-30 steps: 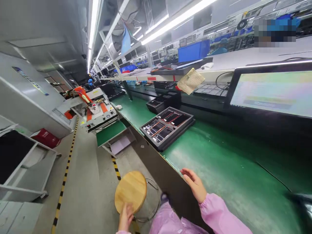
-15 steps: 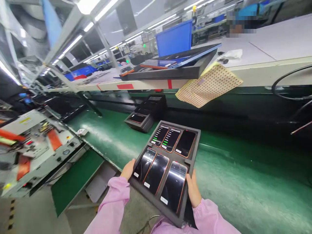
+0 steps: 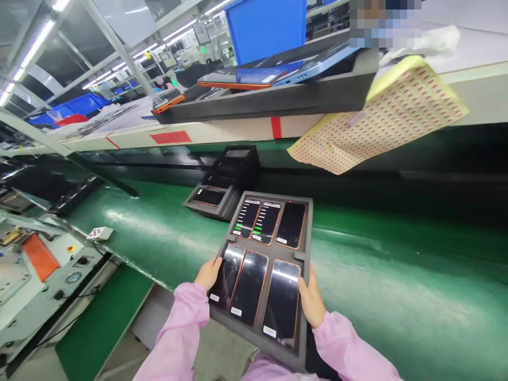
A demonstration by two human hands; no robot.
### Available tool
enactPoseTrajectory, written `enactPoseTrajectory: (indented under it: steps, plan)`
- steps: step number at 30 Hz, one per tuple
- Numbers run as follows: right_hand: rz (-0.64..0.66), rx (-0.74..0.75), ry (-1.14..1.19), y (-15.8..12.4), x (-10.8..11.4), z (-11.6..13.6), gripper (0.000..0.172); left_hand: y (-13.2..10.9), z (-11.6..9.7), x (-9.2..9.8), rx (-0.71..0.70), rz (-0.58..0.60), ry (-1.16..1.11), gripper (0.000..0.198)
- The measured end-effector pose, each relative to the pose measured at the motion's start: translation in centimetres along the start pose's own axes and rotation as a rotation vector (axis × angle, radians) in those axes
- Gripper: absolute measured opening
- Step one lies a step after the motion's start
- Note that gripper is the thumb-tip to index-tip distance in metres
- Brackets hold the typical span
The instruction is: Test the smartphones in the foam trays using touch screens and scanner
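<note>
A dark foam tray (image 3: 270, 253) with several phones in two rows is held between my hands over the edge of the green surface. My left hand (image 3: 209, 273) grips its left side, thumb on the rim. On the right side, my right hand (image 3: 311, 299) is closed round the edge, its thumb beside the lower right phone (image 3: 282, 301). Two phones at the top left, one of them this phone (image 3: 266, 223), have lit screens with text and green bars. The other screens are dark. The undersides of both hands are hidden.
More dark trays (image 3: 214, 198) are stacked on the green surface (image 3: 381, 275) beyond. Above, a shelf (image 3: 234, 129) carries another phone tray (image 3: 270, 100), a blue bin (image 3: 265, 32) and an overhanging yellow sticker sheet (image 3: 377, 121). A machine (image 3: 67, 283) stands at left; a blurred person is at top right.
The view has shifted closer to the shelf and stacked trays. The held tray appears slightly turned and nearer the stack in the picture; both hands keep their hold.
</note>
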State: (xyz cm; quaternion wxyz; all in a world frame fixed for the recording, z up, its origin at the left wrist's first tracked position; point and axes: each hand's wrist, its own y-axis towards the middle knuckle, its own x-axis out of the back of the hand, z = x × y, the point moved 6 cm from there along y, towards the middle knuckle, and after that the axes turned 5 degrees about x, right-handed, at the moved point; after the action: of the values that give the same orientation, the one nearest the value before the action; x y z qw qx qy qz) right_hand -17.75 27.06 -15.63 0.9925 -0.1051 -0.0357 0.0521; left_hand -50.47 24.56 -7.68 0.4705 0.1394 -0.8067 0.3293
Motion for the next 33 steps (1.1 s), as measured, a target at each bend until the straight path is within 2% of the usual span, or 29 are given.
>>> enactPoseTrajectory:
  steps: [3, 6, 8, 10, 12, 14, 17, 20, 22, 24, 26, 28, 30, 32, 33]
  plan:
    - [-0.011, -0.013, 0.024, 0.3, -0.2, 0.2, 0.076, -0.3, -0.9, 1.1, 0.031, -0.051, 0.142, 0.041]
    - [-0.017, -0.010, 0.064, 0.1, 0.6, 0.5, 0.071, -2.2, -2.1, 2.0, 0.061, -0.103, 0.248, 0.040]
    - [-0.014, -0.004, 0.101, -0.4, 2.1, 0.7, 0.068, -4.4, -3.1, 2.0, 0.071, -0.128, 0.293, 0.041]
    - [-0.016, 0.007, 0.140, -1.1, 4.8, 0.5, 0.068, -7.2, -4.4, 1.2, 0.070, -0.152, 0.296, 0.043]
    - [-0.035, 0.028, 0.169, -2.0, 8.7, 0.0, 0.069, -10.2, -6.2, -0.5, 0.035, -0.169, 0.221, 0.043]
    - [-0.080, 0.036, 0.176, -2.9, 13.8, -0.7, 0.070, -12.7, -8.8, -3.3, -0.033, -0.169, 0.098, 0.044]
    - [-0.161, 0.053, 0.139, -4.0, 22.2, -1.7, 0.067, -15.3, -13.6, -8.9, -0.124, -0.119, -0.025, 0.047]
    - [-0.210, 0.107, 0.019, -4.8, 29.7, -2.2, 0.059, -16.9, -18.3, -14.9, -0.161, -0.051, -0.030, 0.047]
    - [-0.255, 0.112, -0.064, -5.3, 33.7, -2.7, 0.056, -17.9, -20.8, -18.7, -0.180, -0.001, 0.009, 0.047]
    - [-0.311, 0.107, -0.129, -6.0, 36.7, -3.1, 0.053, -19.1, -22.2, -21.6, -0.204, 0.031, 0.052, 0.046]
    - [-0.356, 0.129, -0.200, -6.9, 38.7, -3.1, 0.050, -20.0, -22.3, -23.3, -0.216, 0.010, 0.084, 0.045]
    - [-0.392, 0.178, -0.259, -7.8, 40.3, -2.5, 0.046, -20.3, -21.3, -23.8, -0.202, -0.039, 0.096, 0.044]
    - [-0.416, 0.232, -0.308, -8.7, 41.9, -1.4, 0.045, -19.9, -20.2, -24.1, -0.232, 0.045, 0.037, 0.042]
    - [-0.462, 0.292, -0.418, -9.2, 44.0, 0.5, 0.045, -19.1, -20.0, -23.2, -0.300, 0.108, -0.055, 0.038]
    - [-0.484, 0.350, -0.466, -9.4, 45.1, 2.1, 0.045, -18.8, -20.3, -22.0, -0.340, 0.090, -0.110, 0.037]
